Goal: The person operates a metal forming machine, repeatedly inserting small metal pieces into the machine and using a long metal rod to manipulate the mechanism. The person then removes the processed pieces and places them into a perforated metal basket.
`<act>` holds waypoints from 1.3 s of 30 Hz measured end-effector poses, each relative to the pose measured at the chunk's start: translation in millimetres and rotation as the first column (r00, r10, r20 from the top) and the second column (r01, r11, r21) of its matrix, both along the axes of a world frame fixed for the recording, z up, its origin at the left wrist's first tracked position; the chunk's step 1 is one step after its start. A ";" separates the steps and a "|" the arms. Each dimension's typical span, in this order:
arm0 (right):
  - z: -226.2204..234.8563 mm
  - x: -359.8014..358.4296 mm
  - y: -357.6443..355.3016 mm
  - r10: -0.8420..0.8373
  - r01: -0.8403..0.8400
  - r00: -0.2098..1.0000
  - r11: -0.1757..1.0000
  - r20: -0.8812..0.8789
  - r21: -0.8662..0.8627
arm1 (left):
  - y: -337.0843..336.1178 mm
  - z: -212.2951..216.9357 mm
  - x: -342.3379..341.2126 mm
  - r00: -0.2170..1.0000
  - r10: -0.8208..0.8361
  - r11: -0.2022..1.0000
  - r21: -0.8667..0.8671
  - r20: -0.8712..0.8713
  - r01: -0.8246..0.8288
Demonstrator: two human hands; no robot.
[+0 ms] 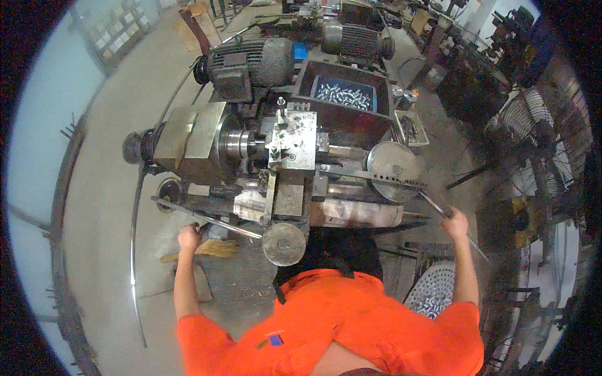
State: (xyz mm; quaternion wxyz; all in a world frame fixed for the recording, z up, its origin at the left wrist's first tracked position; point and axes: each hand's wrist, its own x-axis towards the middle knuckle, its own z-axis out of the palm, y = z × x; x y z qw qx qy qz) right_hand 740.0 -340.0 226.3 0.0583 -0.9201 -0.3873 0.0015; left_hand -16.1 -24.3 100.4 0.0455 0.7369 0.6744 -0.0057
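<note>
Head view of a person in an orange shirt at a small lathe (pixel 263 156), which fills the centre of the frame. The left hand (pixel 188 238), at lower left of centre, is closed around the near end of a long steel lever (pixel 207 218). That lever's long axis runs from the upper left, near a dark round fitting, down to the right, toward a round handwheel (pixel 284 244) just below the carriage; the grip sits partway along it, under the bar. The right hand (pixel 455 224), at centre right, is wrapped around a second lever handle (pixel 433 205), a thin rod slanting from the upper left at a grey disc (pixel 394 163) down to the lower right, past the fist. Both fists are pressed shut on their bars; individual fingers are too small to separate. The chuck (pixel 238 143) and tool post (pixel 291 141) lie above and between the two hands, nearer the left. A blue tray of small bright metal parts (pixel 342 94) sits at upper centre, well apart from either hand
</note>
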 end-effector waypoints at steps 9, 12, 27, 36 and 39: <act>-34.4 -9.6 -88.1 -0.332 0.300 0.941 0.905 -0.059 -0.301 | 0.4 75.7 4.1 0.190 0.370 0.887 -0.284 0.909 -0.363; -70.9 -49.9 -135.9 -0.156 0.124 0.939 0.985 -0.307 -0.122 | 5.2 88.7 39.8 0.121 0.357 0.886 -0.295 0.926 -0.359; -88.6 -203.8 -104.8 0.083 0.515 0.295 0.825 -0.952 0.232 | 22.7 41.8 52.4 0.132 0.256 0.870 -0.169 0.958 -0.463; -84.9 -173.2 -115.0 0.171 0.141 0.731 0.910 -0.661 0.391 | 21.4 59.2 52.7 0.144 0.365 0.856 -0.270 0.920 -0.440; -57.1 -110.2 -115.6 -0.030 0.116 0.895 0.979 -0.445 0.168 | 21.3 54.3 47.4 0.201 0.382 0.850 -0.258 0.902 -0.459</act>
